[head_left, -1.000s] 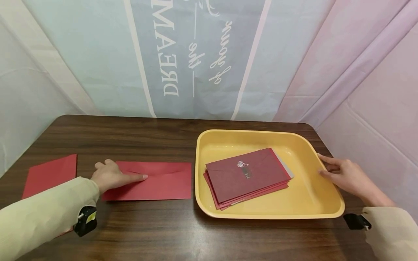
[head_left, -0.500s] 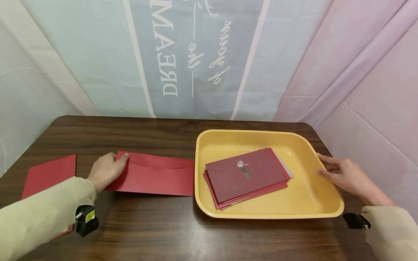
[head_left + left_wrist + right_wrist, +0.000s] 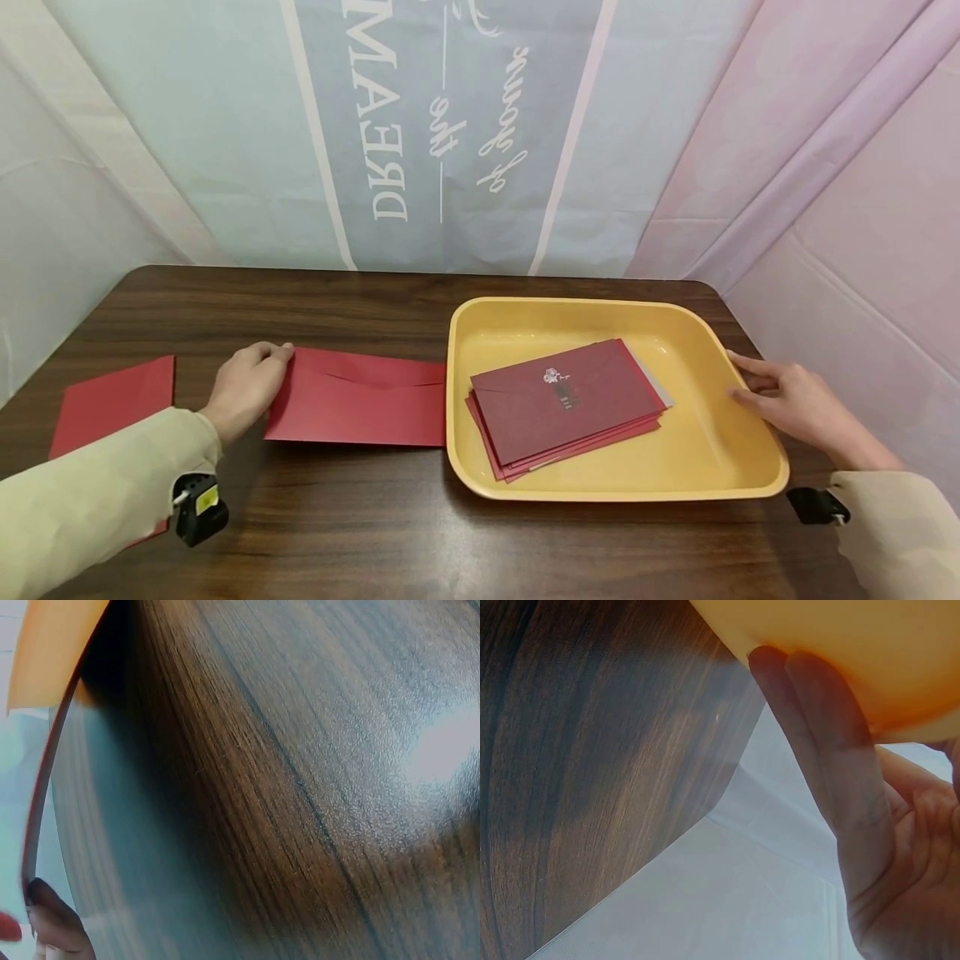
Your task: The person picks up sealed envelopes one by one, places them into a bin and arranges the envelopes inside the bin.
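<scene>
My left hand (image 3: 247,387) pinches the left edge of a red envelope (image 3: 360,408), flap side up. That edge is raised off the table, while the envelope's right end meets the left wall of a yellow tray (image 3: 708,450). In the left wrist view the envelope (image 3: 46,757) shows edge-on above the wood, with fingertips at its lower end. My right hand (image 3: 806,410) holds the tray's right rim, thumb inside and fingers along the outer wall. Those fingers (image 3: 840,742) press against the tray's outside in the right wrist view. A stack of dark red envelopes (image 3: 558,408) lies inside the tray.
Another red envelope (image 3: 120,396) lies at the far left of the brown wooden table (image 3: 337,525), partly covered by the left sleeve (image 3: 112,492). A printed cloth backdrop (image 3: 450,225) hangs behind the table's back edge.
My left hand went from a pointing finger on the envelope to pinching its left edge. That edge has risen, and the envelope has slid slightly right against the tray. The right hand stayed put.
</scene>
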`<state>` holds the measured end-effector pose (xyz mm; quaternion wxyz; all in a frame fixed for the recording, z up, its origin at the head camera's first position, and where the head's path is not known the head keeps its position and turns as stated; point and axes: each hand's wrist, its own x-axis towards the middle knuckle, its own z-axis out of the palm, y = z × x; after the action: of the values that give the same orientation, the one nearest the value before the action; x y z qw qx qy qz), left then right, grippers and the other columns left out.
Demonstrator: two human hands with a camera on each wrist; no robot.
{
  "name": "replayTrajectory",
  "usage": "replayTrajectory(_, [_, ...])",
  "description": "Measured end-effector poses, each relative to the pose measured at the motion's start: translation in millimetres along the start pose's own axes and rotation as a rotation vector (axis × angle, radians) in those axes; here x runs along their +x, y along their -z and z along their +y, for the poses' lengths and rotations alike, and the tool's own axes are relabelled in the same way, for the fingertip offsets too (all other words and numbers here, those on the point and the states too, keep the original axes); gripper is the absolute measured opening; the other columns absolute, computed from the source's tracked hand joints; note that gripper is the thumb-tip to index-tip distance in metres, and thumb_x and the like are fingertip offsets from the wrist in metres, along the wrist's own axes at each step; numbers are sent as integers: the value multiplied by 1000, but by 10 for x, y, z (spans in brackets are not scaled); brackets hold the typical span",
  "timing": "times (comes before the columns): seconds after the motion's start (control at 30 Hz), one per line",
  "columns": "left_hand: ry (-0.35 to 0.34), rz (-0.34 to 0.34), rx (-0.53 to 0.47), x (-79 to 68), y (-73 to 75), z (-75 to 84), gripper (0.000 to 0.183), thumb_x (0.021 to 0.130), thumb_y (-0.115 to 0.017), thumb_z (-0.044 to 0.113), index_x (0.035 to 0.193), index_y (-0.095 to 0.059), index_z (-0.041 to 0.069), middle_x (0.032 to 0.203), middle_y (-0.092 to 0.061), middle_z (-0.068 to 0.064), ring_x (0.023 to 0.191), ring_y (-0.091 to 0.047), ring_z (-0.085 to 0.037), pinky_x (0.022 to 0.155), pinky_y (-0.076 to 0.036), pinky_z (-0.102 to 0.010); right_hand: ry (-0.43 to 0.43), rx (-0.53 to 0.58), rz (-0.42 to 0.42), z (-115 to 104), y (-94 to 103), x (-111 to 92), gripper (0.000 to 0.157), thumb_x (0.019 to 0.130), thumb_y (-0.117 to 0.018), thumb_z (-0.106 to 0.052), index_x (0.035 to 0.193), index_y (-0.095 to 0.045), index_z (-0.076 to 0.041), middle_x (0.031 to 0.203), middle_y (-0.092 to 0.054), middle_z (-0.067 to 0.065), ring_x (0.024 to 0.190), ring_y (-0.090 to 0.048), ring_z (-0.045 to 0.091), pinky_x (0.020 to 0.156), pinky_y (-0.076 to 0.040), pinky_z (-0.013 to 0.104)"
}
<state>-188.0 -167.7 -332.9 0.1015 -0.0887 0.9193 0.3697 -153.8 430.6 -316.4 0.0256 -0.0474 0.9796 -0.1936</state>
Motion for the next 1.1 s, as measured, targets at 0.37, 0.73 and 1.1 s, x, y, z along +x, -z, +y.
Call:
replayTrajectory(0.37, [-62, 46, 43, 6, 24, -5, 46, 104, -25, 26, 122, -44, -12, 119, -48, -32, 108, -47, -44, 87, -40, -52, 2, -27, 4, 9, 5, 16, 56, 88, -69, -18, 134, -48, 8, 90, -72, 20, 66, -65, 0, 61, -46, 16])
replayTrajectory(0.73, [-67, 160, 34, 71, 242, -52, 50, 103, -14, 23, 125, -32, -18, 114, -44, -38, 109, -43, -51, 89, -38, -57, -14, -27, -3, 9, 4, 2, 57, 89, -68, -20, 135, -48, 8, 90, -73, 19, 67, -65, 1, 61, -46, 17])
replayTrajectory(1.1, [-4, 250, -93, 95, 381, 137, 57, 102, -10, 28, 132, -26, -18, 129, -36, -40, 124, -34, -52, 101, -31, -59, -14, -22, -12, -11, 14, -6, 57, 89, -68, -18, 135, -47, 8, 91, -72, 21, 66, -66, 2, 61, -47, 17])
